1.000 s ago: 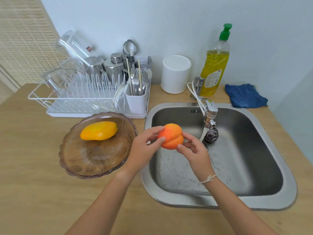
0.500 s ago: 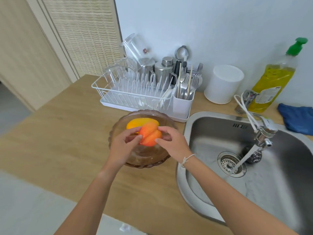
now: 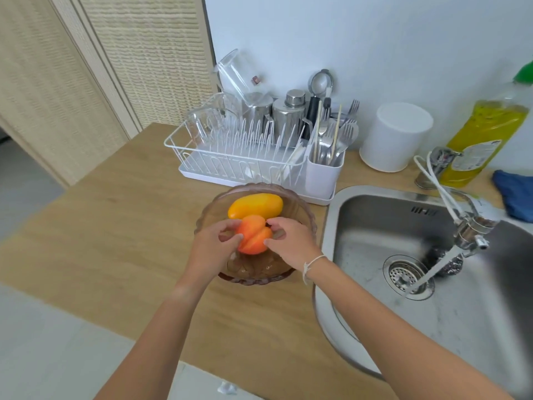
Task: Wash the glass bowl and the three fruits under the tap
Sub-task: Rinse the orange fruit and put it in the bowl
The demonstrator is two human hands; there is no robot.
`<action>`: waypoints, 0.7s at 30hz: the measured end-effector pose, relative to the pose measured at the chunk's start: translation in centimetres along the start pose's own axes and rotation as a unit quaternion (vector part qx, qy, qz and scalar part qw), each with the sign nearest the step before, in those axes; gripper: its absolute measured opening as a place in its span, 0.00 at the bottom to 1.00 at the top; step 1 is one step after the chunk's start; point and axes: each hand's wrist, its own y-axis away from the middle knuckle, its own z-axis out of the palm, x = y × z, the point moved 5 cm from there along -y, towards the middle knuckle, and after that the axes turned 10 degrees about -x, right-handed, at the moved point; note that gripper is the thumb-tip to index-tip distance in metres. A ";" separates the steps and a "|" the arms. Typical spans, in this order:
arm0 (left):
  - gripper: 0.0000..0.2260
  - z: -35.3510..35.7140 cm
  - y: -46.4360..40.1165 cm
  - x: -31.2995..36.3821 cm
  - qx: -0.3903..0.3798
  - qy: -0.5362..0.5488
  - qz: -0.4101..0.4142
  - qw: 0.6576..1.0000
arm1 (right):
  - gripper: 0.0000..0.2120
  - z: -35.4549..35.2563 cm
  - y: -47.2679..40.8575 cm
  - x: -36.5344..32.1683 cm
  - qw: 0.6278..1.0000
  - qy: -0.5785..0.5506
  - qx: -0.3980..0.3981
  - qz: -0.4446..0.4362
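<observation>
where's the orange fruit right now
In the head view the orange fruit sits centre frame, held by both hands over the glass bowl, just in front of the yellow fruit, left of the sink.

Orange fruit (image 3: 253, 234) — between both hands (image 3: 251, 243)

Bright, even daylight casts only soft shadows, glare streaks the steel sink (image 3: 372, 226), the right edge smears with motion blur, and the wide lens bends the tabletop (image 3: 115, 226) edges.
</observation>
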 end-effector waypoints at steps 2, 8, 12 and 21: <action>0.12 -0.1 0.2 1.1 0.029 -0.002 0.015 0.999 | 0.20 -0.9 0.8 0.0 0.999 -0.033 0.014 -0.003; 0.09 2.7 1.2 6.6 0.020 0.014 0.085 0.996 | 0.13 -5.5 5.4 2.2 0.984 -0.142 0.107 -0.015; 0.10 9.8 1.6 8.9 -0.078 0.049 0.107 0.990 | 0.10 -8.6 9.8 6.2 0.970 -0.180 0.160 0.013; 0.08 29.2 4.1 9.7 -0.319 0.112 -0.012 0.941 | 0.09 -15.5 19.5 20.1 0.924 -0.218 0.271 0.160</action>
